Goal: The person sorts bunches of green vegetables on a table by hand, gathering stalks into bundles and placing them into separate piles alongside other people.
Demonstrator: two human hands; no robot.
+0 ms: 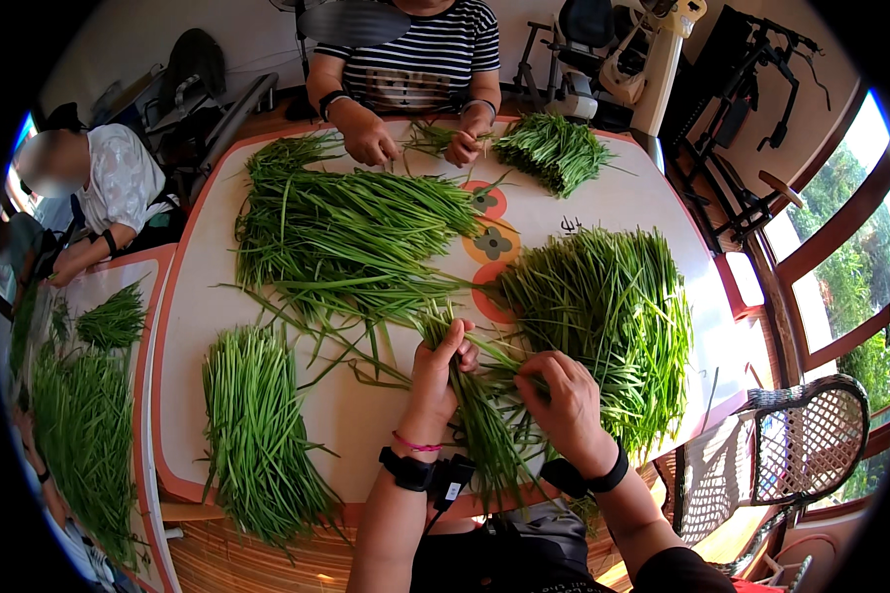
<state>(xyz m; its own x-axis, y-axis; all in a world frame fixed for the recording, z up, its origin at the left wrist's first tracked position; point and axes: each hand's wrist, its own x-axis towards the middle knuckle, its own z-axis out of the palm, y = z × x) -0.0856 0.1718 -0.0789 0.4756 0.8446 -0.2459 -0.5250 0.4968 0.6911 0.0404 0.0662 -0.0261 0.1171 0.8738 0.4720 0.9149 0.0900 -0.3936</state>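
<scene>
My left hand (pixel 440 371) is closed round a bunch of garlic chives (pixel 487 425), its pale ends up and its green blades hanging toward me over the table's near edge. Beside it, my right hand (pixel 564 395) pinches at thin pale blades that stick out from the bunch; its fingertips partly hide them. A large loose heap of garlic chives (pixel 336 237) lies beyond my left hand, with stray blades trailing toward me. To the right spreads a thick, aligned pile (pixel 603 326). A neater pile (pixel 257 425) lies at the left, its tips reaching the near edge.
Across the table (pixel 183 395), a person in a striped top (pixel 420 59) handles chives beside a small pile (pixel 554 150). At left, another person (pixel 119 183) sits by a second table with more chives (pixel 84 445). A wicker chair (pixel 811 440) stands at right, near exercise equipment (pixel 742 119).
</scene>
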